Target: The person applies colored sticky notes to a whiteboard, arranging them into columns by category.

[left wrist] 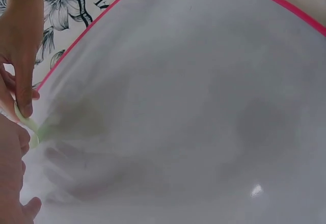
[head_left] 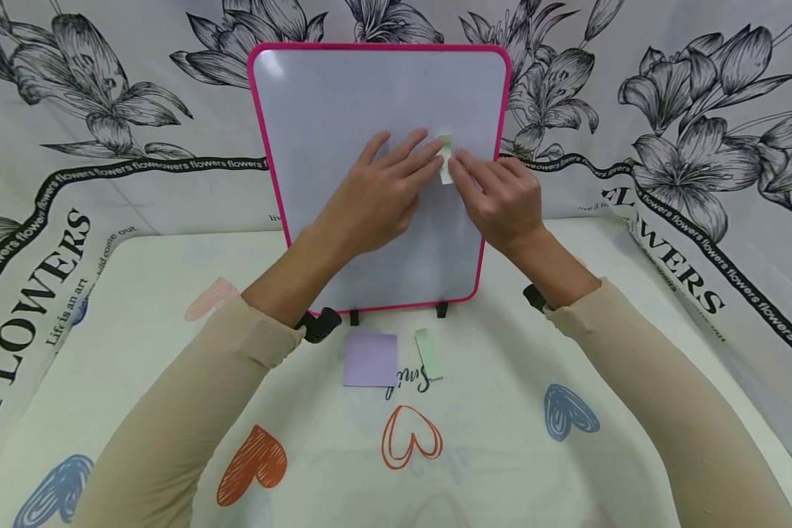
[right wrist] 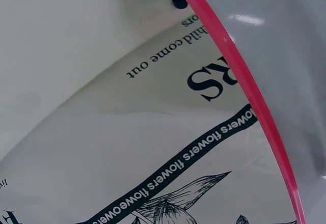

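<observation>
A pale green paper strip (head_left: 446, 173) stands lengthwise against the right side of a pink-framed whiteboard (head_left: 343, 95). My left hand (head_left: 379, 194) lies over the board with fingers spread, its fingertips at the strip's left edge. From the other side my right hand (head_left: 501, 198) pinches the strip between thumb and finger. The left wrist view shows the strip (left wrist: 34, 127) bowed out from the board, between the right hand (left wrist: 23, 56) and the left hand (left wrist: 11, 168). Neither hand shows in the right wrist view, only the board's pink edge (right wrist: 244, 81) and the cloth.
On the table before the board lie a purple square of paper (head_left: 369, 359) and a second green strip (head_left: 428, 355). Small black feet (head_left: 441, 309) hold the board upright. A flower-printed cloth (head_left: 680, 95) hangs behind, and printed hearts (head_left: 412, 438) mark the tabletop.
</observation>
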The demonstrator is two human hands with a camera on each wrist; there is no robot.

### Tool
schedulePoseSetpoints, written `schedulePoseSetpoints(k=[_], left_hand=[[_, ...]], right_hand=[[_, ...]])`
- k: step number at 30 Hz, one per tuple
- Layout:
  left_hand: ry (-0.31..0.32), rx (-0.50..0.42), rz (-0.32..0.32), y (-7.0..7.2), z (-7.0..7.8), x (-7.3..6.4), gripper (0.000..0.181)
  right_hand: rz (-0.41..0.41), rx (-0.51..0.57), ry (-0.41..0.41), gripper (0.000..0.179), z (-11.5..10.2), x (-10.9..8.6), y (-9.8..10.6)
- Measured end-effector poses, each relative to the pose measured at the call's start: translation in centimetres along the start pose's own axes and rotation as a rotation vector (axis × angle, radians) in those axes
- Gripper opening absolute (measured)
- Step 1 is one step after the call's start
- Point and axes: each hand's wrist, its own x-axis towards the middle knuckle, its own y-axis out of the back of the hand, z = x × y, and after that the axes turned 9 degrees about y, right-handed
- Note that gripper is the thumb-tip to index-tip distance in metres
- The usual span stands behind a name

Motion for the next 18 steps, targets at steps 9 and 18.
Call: schedulePoseSetpoints(k=[9,18], left_hand=[[-0.007,0.044,-0.029,-0.32,-0.16,0.39,0.053],[0.003,0.187,-0.027,-0.45,-0.25,0.78,0.056]], right_hand=[[-0.001,-0.029,0.049,0.016,0.14,-0.38,-0.05],[-0.018,-0.077,0.118,0.017,0.27,-0.71,-0.34]])
